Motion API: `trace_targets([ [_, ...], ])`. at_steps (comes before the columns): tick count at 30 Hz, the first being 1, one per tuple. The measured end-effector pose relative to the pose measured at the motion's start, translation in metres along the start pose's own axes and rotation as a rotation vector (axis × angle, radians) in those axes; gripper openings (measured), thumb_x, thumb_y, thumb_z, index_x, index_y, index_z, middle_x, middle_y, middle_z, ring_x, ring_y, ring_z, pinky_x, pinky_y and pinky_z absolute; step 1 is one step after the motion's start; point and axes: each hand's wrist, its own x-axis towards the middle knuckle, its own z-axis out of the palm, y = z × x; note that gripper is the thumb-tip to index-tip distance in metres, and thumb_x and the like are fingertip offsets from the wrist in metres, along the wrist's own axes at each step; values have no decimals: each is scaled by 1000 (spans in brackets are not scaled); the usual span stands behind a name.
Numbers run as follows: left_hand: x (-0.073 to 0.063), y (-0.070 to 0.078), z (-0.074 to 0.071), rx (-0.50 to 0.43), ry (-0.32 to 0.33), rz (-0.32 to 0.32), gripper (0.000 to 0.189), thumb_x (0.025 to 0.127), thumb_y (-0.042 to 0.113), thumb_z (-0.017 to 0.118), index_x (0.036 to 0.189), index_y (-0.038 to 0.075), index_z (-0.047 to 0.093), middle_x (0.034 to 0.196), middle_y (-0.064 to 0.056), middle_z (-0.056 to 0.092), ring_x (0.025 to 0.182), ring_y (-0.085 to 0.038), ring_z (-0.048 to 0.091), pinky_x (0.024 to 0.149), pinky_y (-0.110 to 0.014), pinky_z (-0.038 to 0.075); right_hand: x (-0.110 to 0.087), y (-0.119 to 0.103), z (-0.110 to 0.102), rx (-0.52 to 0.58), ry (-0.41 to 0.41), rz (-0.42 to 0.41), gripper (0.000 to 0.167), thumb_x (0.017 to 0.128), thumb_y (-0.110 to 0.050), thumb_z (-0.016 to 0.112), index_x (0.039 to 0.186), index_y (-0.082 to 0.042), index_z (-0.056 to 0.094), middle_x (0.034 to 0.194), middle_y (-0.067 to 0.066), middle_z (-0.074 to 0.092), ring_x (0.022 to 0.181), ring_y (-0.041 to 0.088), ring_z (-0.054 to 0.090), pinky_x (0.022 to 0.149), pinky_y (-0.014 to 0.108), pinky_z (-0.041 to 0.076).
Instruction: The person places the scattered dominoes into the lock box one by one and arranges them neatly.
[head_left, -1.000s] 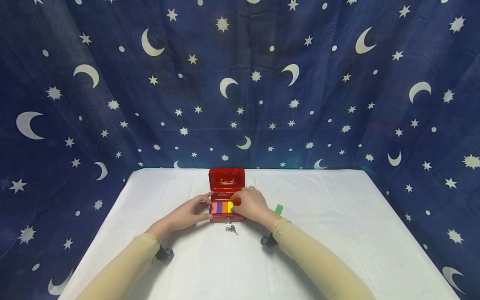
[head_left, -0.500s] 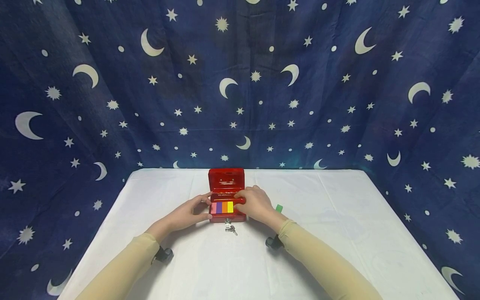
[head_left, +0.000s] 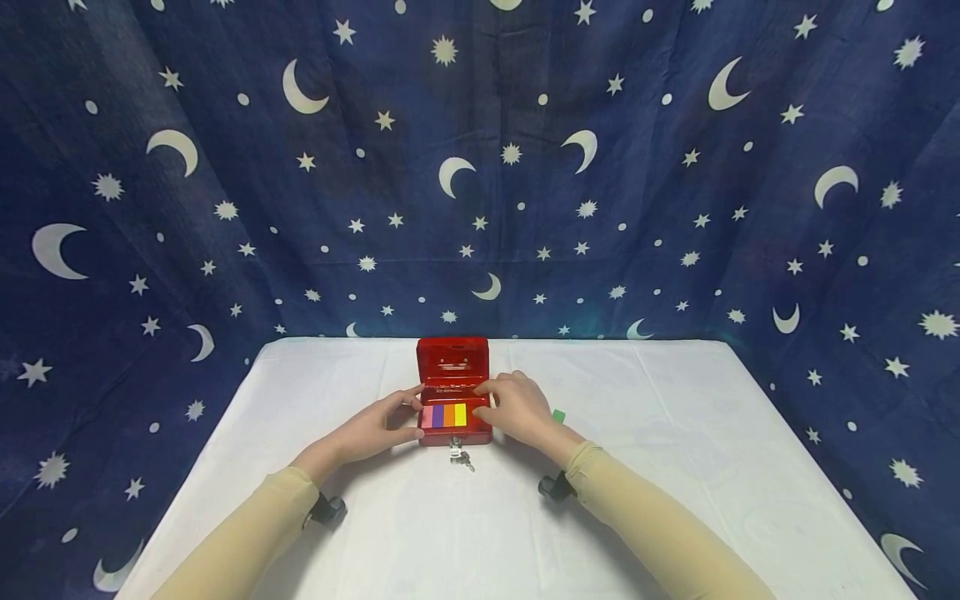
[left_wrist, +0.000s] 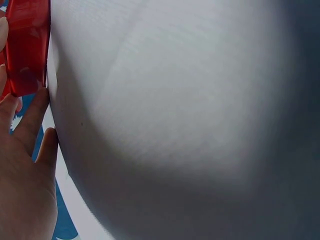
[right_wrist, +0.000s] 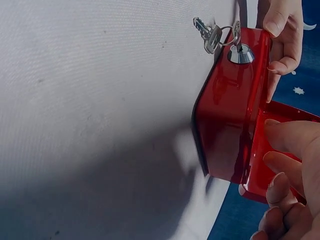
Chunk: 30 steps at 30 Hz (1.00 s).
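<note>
A small red cash box (head_left: pixel 453 437) stands on the table with its lid (head_left: pixel 453 360) raised. Inside it, pink (head_left: pixel 427 416), purple (head_left: pixel 438 416), orange (head_left: pixel 449 415) and yellow (head_left: pixel 461 415) blocks line up side by side from the left. My left hand (head_left: pixel 375 427) holds the box's left end between thumb and fingers. Over the right end hovers my right hand (head_left: pixel 522 408), thumb and index finger apart, nothing seen between them. In the right wrist view, keys (right_wrist: pixel 212 37) hang from the lock (right_wrist: pixel 241 54) on the box's front.
A green block (head_left: pixel 558 416) lies on the table just right of my right hand, partly hidden by it. White cloth (head_left: pixel 435 533) covers the table. Behind it hangs a dark blue curtain (head_left: pixel 405 275) with moons and stars.
My right hand has moved off the yellow block toward the box's right end, uncovering that block and hiding more of the green one. The left hand and box have stayed put.
</note>
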Motion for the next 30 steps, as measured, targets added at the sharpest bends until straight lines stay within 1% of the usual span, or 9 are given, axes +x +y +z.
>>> trace_targets([
  [4, 0, 0, 0, 0, -1, 8, 48, 88, 49, 79, 125, 27, 58, 164, 13, 33, 152, -23, 28, 119, -63, 22, -1, 3, -2, 1, 0, 15, 40, 86, -39, 81, 122, -23, 75, 79, -9, 58, 84, 16, 48, 70, 32, 43],
  [13, -1, -1, -1, -8, -3, 26, 49, 88, 49, 79, 125, 26, 57, 164, 14, 32, 152, -21, 28, 120, -59, 22, -7, 9, -12, 5, 39, -18, 35, 87, -36, 78, 119, -22, 77, 74, -10, 56, 79, 16, 48, 66, 31, 42],
  [20, -1, 0, -1, -5, -3, 28, 48, 88, 50, 78, 124, 27, 57, 164, 13, 32, 153, -22, 27, 120, -60, 22, -12, 16, -20, 5, 60, -25, 32, 88, -35, 78, 118, -23, 77, 80, -11, 59, 82, 15, 50, 71, 32, 43],
  [23, -1, -1, -1, -9, -4, 27, 48, 88, 49, 78, 124, 26, 57, 164, 13, 32, 153, -23, 27, 120, -61, 22, -14, 20, -23, 2, 71, -25, 33, 87, -33, 78, 118, -21, 77, 83, -10, 61, 84, 16, 51, 74, 33, 44],
  [26, -1, -2, -1, -11, -5, 26, 48, 88, 48, 79, 124, 27, 57, 164, 14, 32, 153, -22, 27, 120, -60, 21, -16, 25, -25, 10, 80, -19, 33, 87, -31, 79, 117, -20, 77, 86, -8, 63, 87, 16, 53, 76, 34, 46],
  [30, -1, -3, -1, -12, -2, 25, 48, 88, 49, 79, 124, 27, 57, 164, 13, 32, 152, -23, 28, 120, -61, 22, -20, 32, -28, 8, 87, 0, 32, 86, -31, 79, 117, -20, 77, 90, -7, 65, 88, 17, 55, 77, 35, 47],
])
